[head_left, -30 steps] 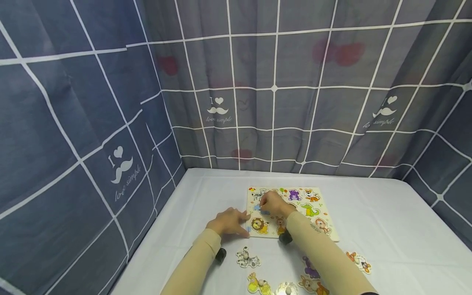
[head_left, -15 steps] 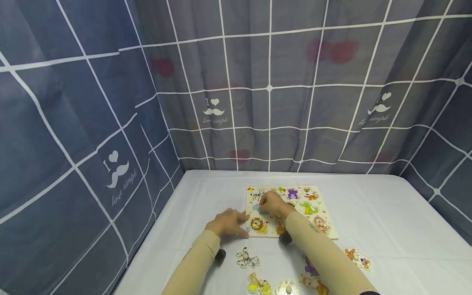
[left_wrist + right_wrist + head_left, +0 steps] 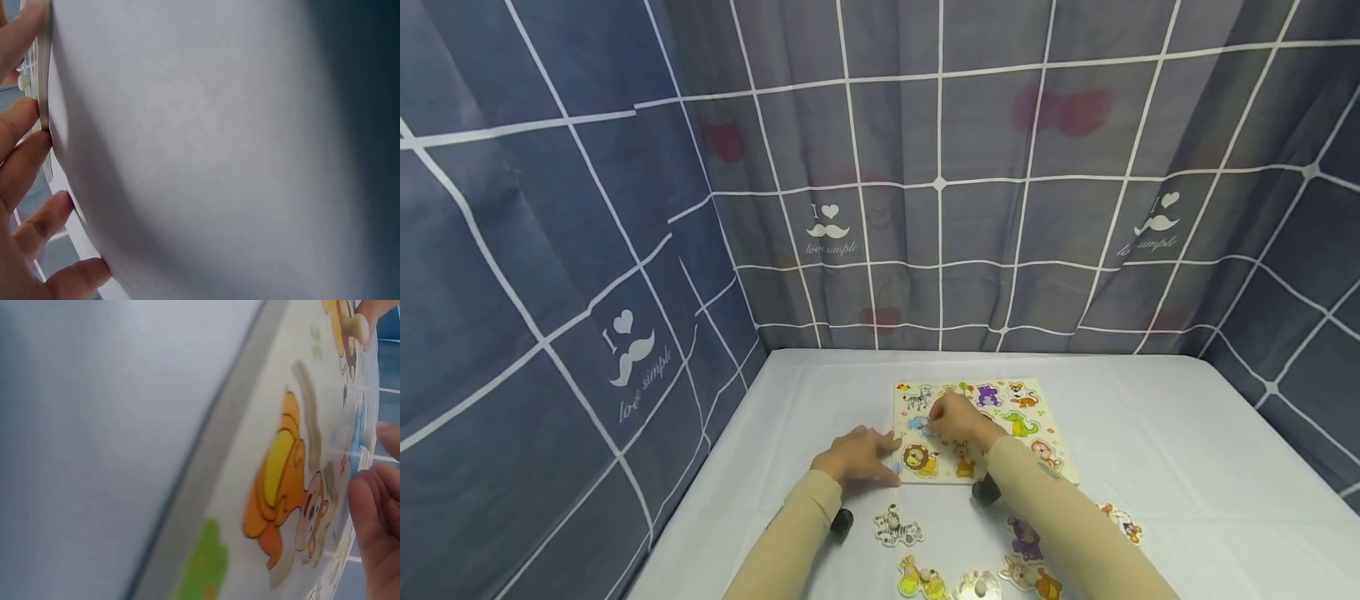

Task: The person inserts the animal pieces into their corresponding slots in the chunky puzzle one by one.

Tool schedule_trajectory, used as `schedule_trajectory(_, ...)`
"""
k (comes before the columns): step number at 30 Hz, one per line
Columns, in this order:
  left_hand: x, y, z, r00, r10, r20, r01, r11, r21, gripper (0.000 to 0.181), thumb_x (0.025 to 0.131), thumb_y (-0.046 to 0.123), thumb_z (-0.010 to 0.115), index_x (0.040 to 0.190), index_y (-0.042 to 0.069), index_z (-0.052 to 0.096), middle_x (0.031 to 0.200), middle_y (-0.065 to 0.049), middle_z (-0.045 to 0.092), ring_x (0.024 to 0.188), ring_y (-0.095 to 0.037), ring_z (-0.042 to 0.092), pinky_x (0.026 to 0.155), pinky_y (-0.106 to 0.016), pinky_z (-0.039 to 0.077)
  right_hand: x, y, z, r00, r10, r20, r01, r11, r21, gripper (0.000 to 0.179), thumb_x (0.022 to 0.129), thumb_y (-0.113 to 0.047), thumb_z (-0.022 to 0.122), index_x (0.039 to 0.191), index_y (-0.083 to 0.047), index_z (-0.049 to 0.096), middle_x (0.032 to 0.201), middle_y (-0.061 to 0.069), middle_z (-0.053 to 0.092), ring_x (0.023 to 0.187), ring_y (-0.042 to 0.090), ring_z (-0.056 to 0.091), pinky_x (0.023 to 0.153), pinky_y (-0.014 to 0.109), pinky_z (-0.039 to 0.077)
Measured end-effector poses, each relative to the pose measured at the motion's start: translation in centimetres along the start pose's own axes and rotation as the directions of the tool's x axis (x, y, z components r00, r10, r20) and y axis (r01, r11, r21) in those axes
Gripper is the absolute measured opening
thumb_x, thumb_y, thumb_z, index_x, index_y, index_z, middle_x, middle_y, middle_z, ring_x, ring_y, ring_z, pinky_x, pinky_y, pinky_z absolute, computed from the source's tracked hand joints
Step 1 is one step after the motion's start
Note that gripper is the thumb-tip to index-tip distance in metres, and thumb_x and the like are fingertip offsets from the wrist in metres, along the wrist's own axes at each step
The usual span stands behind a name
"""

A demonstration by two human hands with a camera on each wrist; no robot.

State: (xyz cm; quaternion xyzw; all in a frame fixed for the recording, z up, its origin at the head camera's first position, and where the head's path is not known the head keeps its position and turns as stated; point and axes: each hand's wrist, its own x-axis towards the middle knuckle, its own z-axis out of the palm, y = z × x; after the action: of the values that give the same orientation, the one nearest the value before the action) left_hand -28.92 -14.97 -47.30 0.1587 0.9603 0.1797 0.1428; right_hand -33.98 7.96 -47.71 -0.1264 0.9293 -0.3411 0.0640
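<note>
Blue elephant (image 3: 917,424) lies between both hands (image 3: 855,455), touching the right hand (image 3: 958,418).

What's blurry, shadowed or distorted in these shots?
Head view: lines on the curtain bow at left, perhaps from the lens; left wrist view: the white tablecloth is soft, with a curved shadow; right wrist view: the orange animal is fairly sharp, the green print blurred.

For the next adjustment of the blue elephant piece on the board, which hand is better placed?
Probably the right hand: it is at the blue elephant piece, grip unclear. The left hand, touching the animal puzzle board at its left edge, could steady it.
</note>
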Motion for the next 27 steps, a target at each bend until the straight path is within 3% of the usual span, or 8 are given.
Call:
schedule_trajectory(9, -0.6, -0.6, 0.6, 1.0, -0.008, 0.01, 0.008, 1.0, -0.01, 0.074, 0.067, 0.056, 0.085, 0.134, 0.036, 0.062, 0.151, 0.01, 0.051, 0.139, -0.027, 0.047, 0.108, -0.059, 0.043, -1.9, -0.4, 0.9, 0.991, -0.126, 0.049, 0.123, 0.991, 0.055, 0.009, 0.086, -0.009, 0.074, 0.092, -0.002, 0.074, 0.087, 0.004, 0.072, 0.073, 0.013, 0.061, 0.068, 0.027, 0.056)
schedule_trajectory(16, -0.3, -0.6, -0.3, 1.0, 0.012, 0.008, -0.012, 1.0, 0.005, 0.073, 0.07, 0.054, 0.084, 0.136, 0.035, 0.061, 0.152, 0.011, 0.05, 0.14, -0.027, 0.046, 0.108, -0.059, 0.042, -3.0, -1.9, 0.8, 0.961, -0.25, 0.12, 0.249, 0.968, 0.03, 0.006, 0.085, -0.008, 0.073, 0.089, -0.004, 0.075, 0.081, 0.0, 0.071, 0.071, 0.01, 0.059, 0.067, 0.024, 0.054)
schedule_trajectory(27, 0.2, -0.2, -0.5, 0.999, 0.049, 0.009, -0.049, 0.998, 0.029, 0.073, 0.07, 0.054, 0.084, 0.136, 0.033, 0.061, 0.152, 0.012, 0.05, 0.137, -0.025, 0.047, 0.109, -0.056, 0.043, -5.3, -3.5, 1.1, 0.905, -0.322, 0.279, 0.328, 0.944, 0.024, 0.006, 0.087, -0.011, 0.071, 0.09, -0.01, 0.077, 0.082, -0.005, 0.072, 0.071, 0.006, 0.062, 0.069, 0.021, 0.055)
